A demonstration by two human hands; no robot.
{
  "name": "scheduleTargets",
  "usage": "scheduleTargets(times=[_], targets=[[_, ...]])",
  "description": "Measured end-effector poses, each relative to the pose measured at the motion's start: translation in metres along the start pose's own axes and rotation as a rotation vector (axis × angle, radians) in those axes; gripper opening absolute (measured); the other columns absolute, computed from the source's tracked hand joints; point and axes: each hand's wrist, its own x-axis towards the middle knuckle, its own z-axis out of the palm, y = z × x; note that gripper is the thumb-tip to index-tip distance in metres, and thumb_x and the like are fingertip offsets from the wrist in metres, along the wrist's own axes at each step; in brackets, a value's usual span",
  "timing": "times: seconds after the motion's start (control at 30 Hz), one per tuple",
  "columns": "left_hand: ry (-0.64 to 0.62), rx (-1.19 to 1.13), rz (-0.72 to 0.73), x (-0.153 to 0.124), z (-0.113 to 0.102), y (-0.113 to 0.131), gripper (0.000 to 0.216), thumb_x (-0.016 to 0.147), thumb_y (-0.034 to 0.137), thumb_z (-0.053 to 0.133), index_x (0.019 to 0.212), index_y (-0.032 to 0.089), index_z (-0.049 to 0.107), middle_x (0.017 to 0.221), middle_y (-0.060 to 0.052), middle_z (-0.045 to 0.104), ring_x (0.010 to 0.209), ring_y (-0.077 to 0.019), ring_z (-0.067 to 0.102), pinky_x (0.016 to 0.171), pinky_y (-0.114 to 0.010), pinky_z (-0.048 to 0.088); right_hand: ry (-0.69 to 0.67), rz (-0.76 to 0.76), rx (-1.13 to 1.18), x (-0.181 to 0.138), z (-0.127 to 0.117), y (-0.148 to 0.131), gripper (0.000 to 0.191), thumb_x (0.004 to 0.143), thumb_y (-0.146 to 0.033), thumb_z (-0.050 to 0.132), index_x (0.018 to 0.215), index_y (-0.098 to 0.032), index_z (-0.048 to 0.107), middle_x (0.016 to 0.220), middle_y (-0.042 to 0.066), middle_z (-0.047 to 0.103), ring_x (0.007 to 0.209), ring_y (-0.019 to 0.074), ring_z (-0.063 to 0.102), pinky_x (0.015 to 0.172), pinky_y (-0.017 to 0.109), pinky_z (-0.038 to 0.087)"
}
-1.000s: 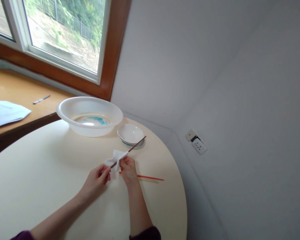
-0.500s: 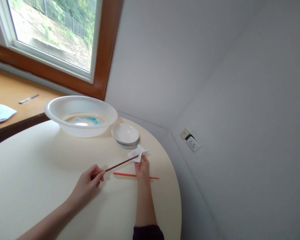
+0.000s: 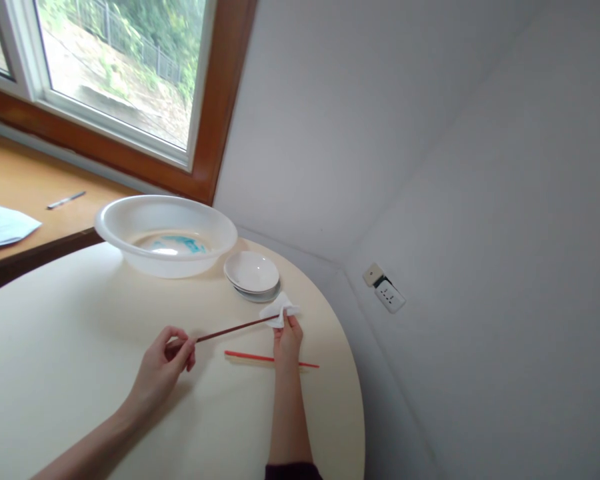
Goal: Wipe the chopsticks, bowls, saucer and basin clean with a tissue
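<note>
My left hand (image 3: 169, 357) is closed around one end of a brown chopstick (image 3: 233, 329), which slants up to the right above the table. At its far end, my right hand (image 3: 287, 337) pinches a white tissue (image 3: 279, 309) folded about the stick, so the tip is hidden. Beneath my right wrist a red chopstick (image 3: 250, 356) lies on the tabletop, its middle covered by my forearm. Just beyond the tissue stand small white dishes (image 3: 251, 272), stacked one on another.
A large translucent plastic basin (image 3: 167, 265) with a blue patch in its bottom stands at the back of the round cream table (image 3: 80, 347). Behind it, a wooden desk (image 3: 10, 173) holds a pen (image 3: 66, 200) and paper (image 3: 5, 225). Walls border the table's right side.
My left hand has drawn back left with the brown chopstick, away from my right hand, and more of the stick shows between them. The view has shifted slightly.
</note>
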Motion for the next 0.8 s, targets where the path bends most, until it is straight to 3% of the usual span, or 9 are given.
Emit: scheduleTargets(times=[0.27,0.43,0.8], targets=[[0.057,-0.116,-0.046,0.001,-0.003,-0.007,0.045,0.065,0.051,0.067,0.09,0.023,0.041,0.046,0.008,0.055,0.044,-0.0132,0.05,0.045,-0.023,0.038,0.052,-0.042,-0.151,-0.004,0.003,-0.004,0.039,0.058,-0.038,0.074,0.084,-0.01,0.068,0.085,0.008,0.071,0.078,0.0189,0.064,0.072,0.031,0.052],[0.015,-0.317,-0.082,0.0,-0.006,-0.001,0.041,0.068,0.047,0.067,0.092,0.021,0.045,0.05,0.006,0.055,0.047,-0.0124,0.05,0.049,-0.025,0.042,0.043,-0.039,-0.149,-0.005,0.006,-0.004,0.037,0.057,-0.038,0.074,0.081,-0.01,0.069,0.082,0.007,0.071,0.076,0.0182,0.063,0.072,0.032,0.052],[-0.002,-0.302,0.055,0.008,-0.017,-0.001,0.037,0.071,0.041,0.067,0.096,0.02,0.049,0.054,0.002,0.062,0.052,-0.0133,0.054,0.049,-0.023,0.041,-0.032,-0.068,-0.249,-0.012,0.016,0.005,0.037,0.062,-0.042,0.07,0.08,-0.009,0.069,0.078,0.009,0.071,0.076,0.0189,0.063,0.069,0.03,0.051]])
